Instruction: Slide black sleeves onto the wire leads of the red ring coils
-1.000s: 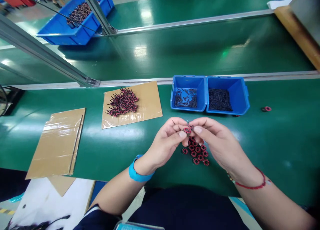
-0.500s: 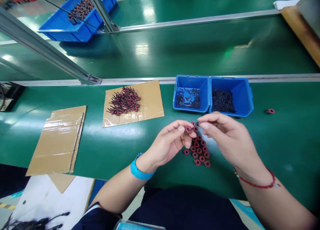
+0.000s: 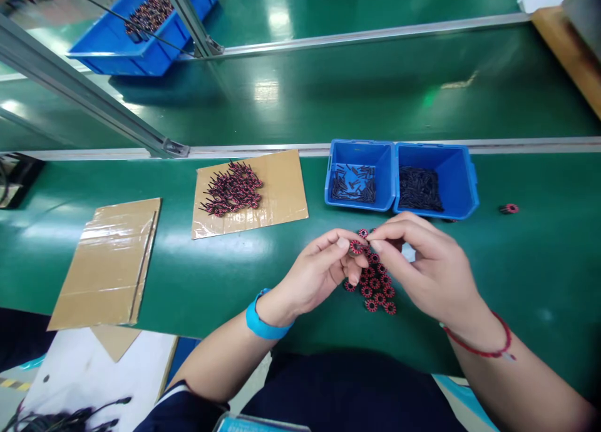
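While pinching a small round red-and-black wound ring (image 3: 355, 248) between thumb and forefinger of the bare left hand (image 3: 323, 263), holding the bare right hand (image 3: 429, 257) opposite. Poising right thumb and forefinger tips close together, just right of the ring; showing too little there to tell whether gripping a fine lead or nothing. Turning the ring's round face mostly toward the viewer, offering no clear long axis; lying nearer the left hand, in contact with it. Showing, below the fingertips, a loose heap of matching red-and-black rings (image 3: 375, 288) on a glossy green worktop (image 3: 263, 263). Displaying, farther out, an open blue plastic bin (image 3: 385, 175) with sparse short black tubes (image 3: 354, 180) and, just beside it, a second open blue plastic bin (image 3: 455, 175), more densely filled. Presenting, toward the left, a flat brown cardboard sheet (image 3: 291, 188) bearing a bristling pile of black-stemmed rings (image 3: 235, 188). Ending, at upper left, with a large blue plastic crate (image 3: 113, 64) of small dark parts. Yielding no readable brand, label or lettering at any depth.
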Available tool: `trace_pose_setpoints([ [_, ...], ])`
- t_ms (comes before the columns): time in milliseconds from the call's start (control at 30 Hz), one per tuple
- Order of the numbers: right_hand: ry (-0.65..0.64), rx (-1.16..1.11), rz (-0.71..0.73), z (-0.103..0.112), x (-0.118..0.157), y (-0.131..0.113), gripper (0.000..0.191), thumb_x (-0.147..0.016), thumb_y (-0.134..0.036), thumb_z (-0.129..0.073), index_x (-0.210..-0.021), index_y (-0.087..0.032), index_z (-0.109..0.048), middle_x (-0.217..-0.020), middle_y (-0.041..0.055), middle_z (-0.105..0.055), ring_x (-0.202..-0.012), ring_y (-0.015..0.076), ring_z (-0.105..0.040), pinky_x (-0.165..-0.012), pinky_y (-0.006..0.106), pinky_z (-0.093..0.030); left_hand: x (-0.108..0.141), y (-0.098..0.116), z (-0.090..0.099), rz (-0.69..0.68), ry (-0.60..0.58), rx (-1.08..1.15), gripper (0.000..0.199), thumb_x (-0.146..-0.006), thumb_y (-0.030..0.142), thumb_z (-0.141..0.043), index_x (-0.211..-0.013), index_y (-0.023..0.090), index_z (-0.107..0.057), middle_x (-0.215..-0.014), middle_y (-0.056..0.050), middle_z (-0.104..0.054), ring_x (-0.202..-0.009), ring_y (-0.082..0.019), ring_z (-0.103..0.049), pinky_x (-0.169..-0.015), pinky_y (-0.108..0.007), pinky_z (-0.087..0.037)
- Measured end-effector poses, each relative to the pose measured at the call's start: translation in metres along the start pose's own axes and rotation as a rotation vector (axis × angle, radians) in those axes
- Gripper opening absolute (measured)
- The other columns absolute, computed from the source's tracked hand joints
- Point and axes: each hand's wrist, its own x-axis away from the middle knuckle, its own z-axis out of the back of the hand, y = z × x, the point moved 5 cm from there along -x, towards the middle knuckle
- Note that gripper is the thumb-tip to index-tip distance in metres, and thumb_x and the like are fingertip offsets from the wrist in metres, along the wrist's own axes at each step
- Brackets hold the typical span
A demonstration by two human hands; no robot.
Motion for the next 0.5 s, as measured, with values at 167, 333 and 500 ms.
trace_pose_setpoints([
  [167,0.184,0.015,-0.036,0.019,0.003,0.007,0.011,-0.090,-0.015,-0.065,-0.092,-0.026,-0.069,-0.084,-0.0013,-0.065,-0.075,0.0126,-0.058,-0.066,0.028,-0.045,0.000,-0.002,0.001,0.015,0.005,-0.009,0.024,-0.089,0.036,-0.068,-0.097,0.013,-0.067,-0.072,-0.002,-0.068,-0.053,-0.008,-0.060,-0.054,-0.019,-0.047],
  [333,-0.187,-0.222,-0.266,-0.006,0.000,0.024,0.012,-0.094,-0.028,-0.063,-0.099,-0.027,-0.073,-0.089,0.0007,-0.067,-0.079,0.0147,-0.064,-0.068,0.029,-0.050,0.000,-0.008,0.000,0.066,-0.034,-0.044,0.028,-0.091,0.042,-0.063,-0.091,0.015,-0.061,-0.062,0.000,-0.064,-0.045,-0.008,-0.055,-0.046,-0.018,-0.041],
  [500,-0.258,-0.203,-0.195,-0.010,-0.003,0.018,0.011,-0.093,-0.026,-0.064,-0.093,-0.027,-0.074,-0.085,0.0003,-0.065,-0.077,0.0138,-0.063,-0.066,0.027,-0.049,0.001,-0.012,0.000,0.136,-0.036,-0.064,0.031,-0.091,0.045,-0.063,-0.085,0.016,-0.056,-0.058,0.000,-0.063,-0.041,-0.007,-0.053,-0.044,-0.018,-0.039],
])
